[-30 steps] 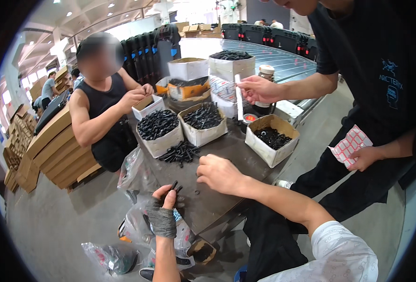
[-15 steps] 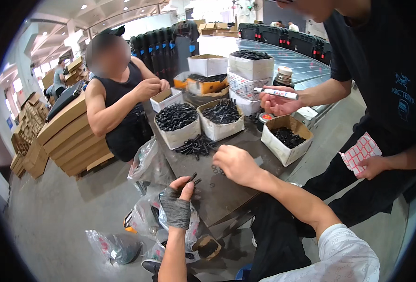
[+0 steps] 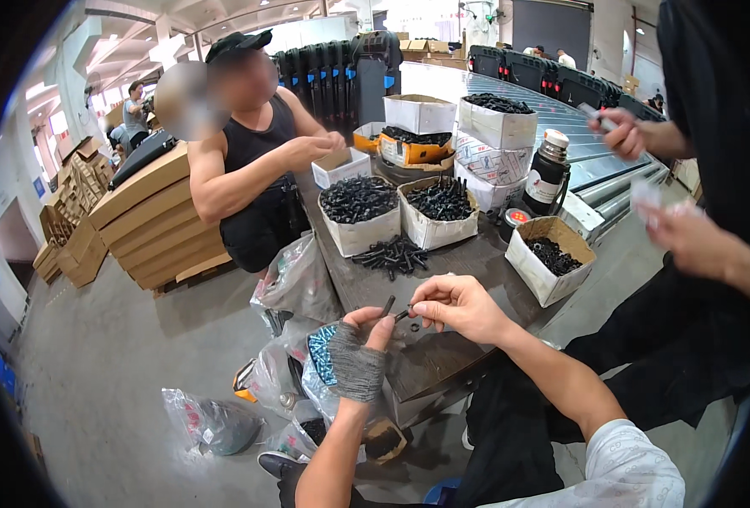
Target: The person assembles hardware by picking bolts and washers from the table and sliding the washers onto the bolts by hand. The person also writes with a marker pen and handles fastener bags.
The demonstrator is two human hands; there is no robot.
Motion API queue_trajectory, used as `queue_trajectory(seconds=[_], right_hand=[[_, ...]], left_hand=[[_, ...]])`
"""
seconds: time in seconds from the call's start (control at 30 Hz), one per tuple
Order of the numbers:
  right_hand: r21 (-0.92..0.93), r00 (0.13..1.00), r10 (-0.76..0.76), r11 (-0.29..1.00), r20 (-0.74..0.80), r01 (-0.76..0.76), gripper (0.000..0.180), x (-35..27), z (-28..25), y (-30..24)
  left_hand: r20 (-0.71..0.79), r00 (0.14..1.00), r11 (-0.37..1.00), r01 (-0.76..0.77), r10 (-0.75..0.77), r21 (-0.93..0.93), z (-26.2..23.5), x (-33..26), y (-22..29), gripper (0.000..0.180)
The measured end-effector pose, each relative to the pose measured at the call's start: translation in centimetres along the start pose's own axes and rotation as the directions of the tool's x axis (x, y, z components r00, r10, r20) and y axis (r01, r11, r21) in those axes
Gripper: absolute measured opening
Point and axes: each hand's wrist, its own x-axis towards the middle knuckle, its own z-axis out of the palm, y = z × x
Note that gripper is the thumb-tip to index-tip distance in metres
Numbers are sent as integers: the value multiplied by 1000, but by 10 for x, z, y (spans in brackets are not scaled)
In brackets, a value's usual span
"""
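Holding a bolt (image 3: 387,306) in the gloved left hand (image 3: 356,356), right hand (image 3: 455,305) pinching a small part (image 3: 403,314) beside that grip; I'd keep both lined up above the desk (image 3: 443,356).

Your view is bright and evenly lit. Daylight pours in from windows at about 10 o'clock and from the open hall at 12 o'clock, where the far background washes out to near white. Shadows under the desk (image 3: 443,262) are soft and short. A pale glare lies on the floor at 9 o'clock. The fisheye bends straight edges strongly toward the rim, and a black vignette closes off all corners. The person's hand (image 3: 688,241) at 3 o'clock is smeared by motion blur; the centre stays sharp.
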Motion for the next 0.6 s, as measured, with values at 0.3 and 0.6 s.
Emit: queue_trajectory(seconds=[0.3,0.6], right_hand=[[-369,986,-163,915,32,164,19,5,20,-17],[-846,970,-179,481,163,231,23,2,1,-17]], left_hand=[[-9,1000,997,-4,3,-77,-1,2,-2,24],[76,988,961,147,-133,-236,-19,14,-17,29]])
